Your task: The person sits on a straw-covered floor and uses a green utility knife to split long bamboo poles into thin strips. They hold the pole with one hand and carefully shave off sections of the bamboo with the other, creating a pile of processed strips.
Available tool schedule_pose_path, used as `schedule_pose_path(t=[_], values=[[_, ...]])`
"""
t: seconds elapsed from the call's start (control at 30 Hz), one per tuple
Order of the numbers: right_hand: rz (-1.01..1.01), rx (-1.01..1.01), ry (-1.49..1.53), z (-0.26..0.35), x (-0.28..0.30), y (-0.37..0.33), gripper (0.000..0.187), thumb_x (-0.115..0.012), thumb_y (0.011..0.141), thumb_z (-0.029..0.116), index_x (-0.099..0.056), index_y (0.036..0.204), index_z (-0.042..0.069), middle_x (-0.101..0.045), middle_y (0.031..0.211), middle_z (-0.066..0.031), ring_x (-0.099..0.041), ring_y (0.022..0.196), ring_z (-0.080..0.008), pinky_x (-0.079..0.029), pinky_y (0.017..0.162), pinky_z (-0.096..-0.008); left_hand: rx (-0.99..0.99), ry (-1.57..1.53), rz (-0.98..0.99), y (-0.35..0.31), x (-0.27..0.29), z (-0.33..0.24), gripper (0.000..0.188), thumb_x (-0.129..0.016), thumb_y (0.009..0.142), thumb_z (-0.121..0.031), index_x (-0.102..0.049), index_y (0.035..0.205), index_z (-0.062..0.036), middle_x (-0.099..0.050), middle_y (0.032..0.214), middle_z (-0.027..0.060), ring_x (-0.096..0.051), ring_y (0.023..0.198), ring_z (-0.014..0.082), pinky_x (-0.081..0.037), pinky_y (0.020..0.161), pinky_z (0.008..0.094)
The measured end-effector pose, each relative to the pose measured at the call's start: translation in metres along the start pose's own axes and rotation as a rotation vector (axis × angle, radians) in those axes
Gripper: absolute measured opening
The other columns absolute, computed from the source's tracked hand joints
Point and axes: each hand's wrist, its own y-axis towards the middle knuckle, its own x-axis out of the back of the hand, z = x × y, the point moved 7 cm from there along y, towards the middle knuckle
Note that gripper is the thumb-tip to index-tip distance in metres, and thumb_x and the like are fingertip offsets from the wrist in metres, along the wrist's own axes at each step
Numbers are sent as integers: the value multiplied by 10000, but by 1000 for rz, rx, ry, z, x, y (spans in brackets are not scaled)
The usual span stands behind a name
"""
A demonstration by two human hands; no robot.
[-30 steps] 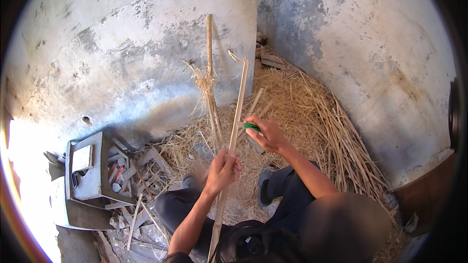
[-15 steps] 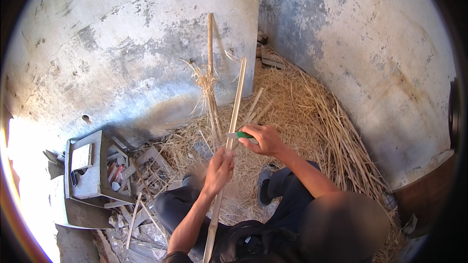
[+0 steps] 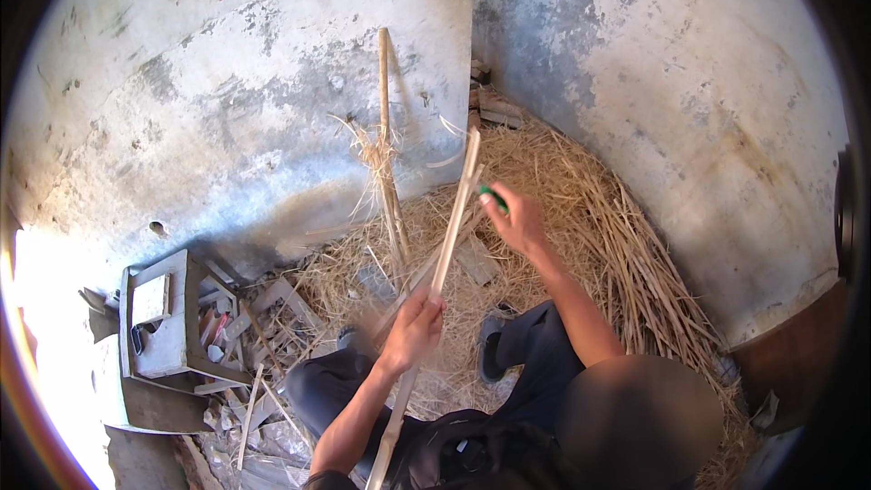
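1. Left hand (image 3: 413,331) has its fingers wrapped tight round a long pale cane strip (image 3: 445,259), gripping it low on its length.
2. The strip runs up and slightly right from near the lower edge of the view, past the left hand, to a tip near the upper middle, tilted, not flat.
3. Right hand (image 3: 517,218) is higher up, just right of the strip's upper part, fingers closed on a small green-handled tool (image 3: 493,198); the tool's tip sits at or against the strip, cannot tell if touching.
4. The two hands are apart, both on the same strip line.
5. Behind the strip, an upright stick (image 3: 385,118) with frayed straw fibres leans on the grey wall (image 3: 227,109).
6. A heap of dry straw (image 3: 599,218) covers the floor in the corner, under and right of the hands.
7. At left, a grey box-like stool (image 3: 163,327) lies on its side among scrap wood pieces (image 3: 263,308).
8. Person's dark trousers and a dark shoe (image 3: 490,354) are below the hands.
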Motion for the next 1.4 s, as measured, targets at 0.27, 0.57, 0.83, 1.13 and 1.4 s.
schedule_pose_path(t=[0.27, 0.57, 0.83, 1.13, 1.4], values=[[14, -120, 569, 14, 8, -10, 385, -591, 1038, 468, -675, 1014, 94, -623, 734, 2, -514, 625, -59, -370, 534, -249, 9, 204, 23, -2, -6, -5, 238, -457, 1104, -213, -587, 1209, -44, -591, 782, 24, -572, 665, 106, -496, 609, 282], [343, -150, 637, 59, -39, -29, 221, -692, 1013, 254, -683, 1001, 34, -650, 778, 8, -579, 710, -81, -455, 687, -297, -105, 165, 1, 18, -7, -5, 386, -405, 1154, -348, -563, 1273, -16, -612, 756, 54, -663, 550, 189, -552, 508, 302], [321, 242, 170, 80, -29, -38, 358, -577, 1017, 424, -663, 1043, 78, -662, 759, -76, -669, 670, -233, -515, 630, -388, -72, 133, -88, 15, 6, -8, 382, -354, 1163, -368, -540, 1051, -54, -517, 657, 15, -547, 494, 131, -428, 467, 262], [248, 429, 25, 102, -35, -49, 269, -652, 983, 338, -705, 994, 74, -714, 818, -83, -700, 640, -266, -538, 571, -390, -79, -189, -32, 17, 14, -2, 354, -372, 1155, -397, -457, 945, -126, -340, 619, -36, -308, 462, 83, -274, 429, 258], [235, 358, -53, 93, -35, -43, 305, -677, 941, 374, -750, 1016, 88, -768, 890, -88, -736, 684, -267, -573, 600, -386, -43, -292, -16, 13, 11, -2, 356, -389, 1151, -392, -431, 907, -135, -319, 597, -53, -292, 431, 68, -276, 408, 237]])
